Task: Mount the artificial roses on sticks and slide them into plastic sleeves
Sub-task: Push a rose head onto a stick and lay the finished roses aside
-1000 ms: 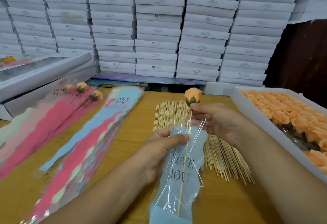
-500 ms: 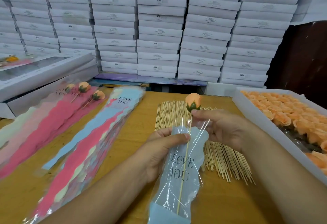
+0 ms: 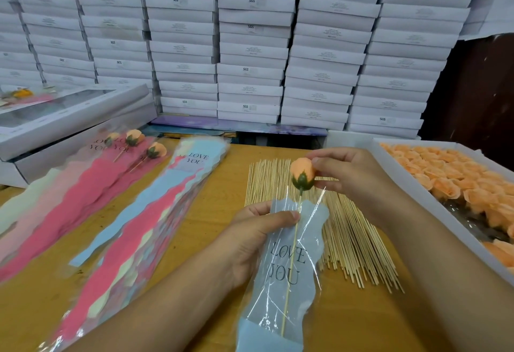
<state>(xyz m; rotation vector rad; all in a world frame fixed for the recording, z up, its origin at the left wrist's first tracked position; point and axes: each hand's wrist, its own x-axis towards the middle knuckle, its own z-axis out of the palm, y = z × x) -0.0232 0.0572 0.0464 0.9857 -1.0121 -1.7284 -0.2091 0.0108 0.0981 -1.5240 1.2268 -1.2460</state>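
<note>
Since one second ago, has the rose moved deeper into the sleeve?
Yes. The rose has come down toward the sleeve mouth, which the left hand holds; less stick shows between them.

Bare counter runs as an open lane between the sleeve stack and the stick pile. Right of the sticks, the rose tray walls the edge. Finished roses and two flat boxes close the left side. Stacked white boxes block the rear. The left hand and right hand occupy the centre, above the sticks.
</note>
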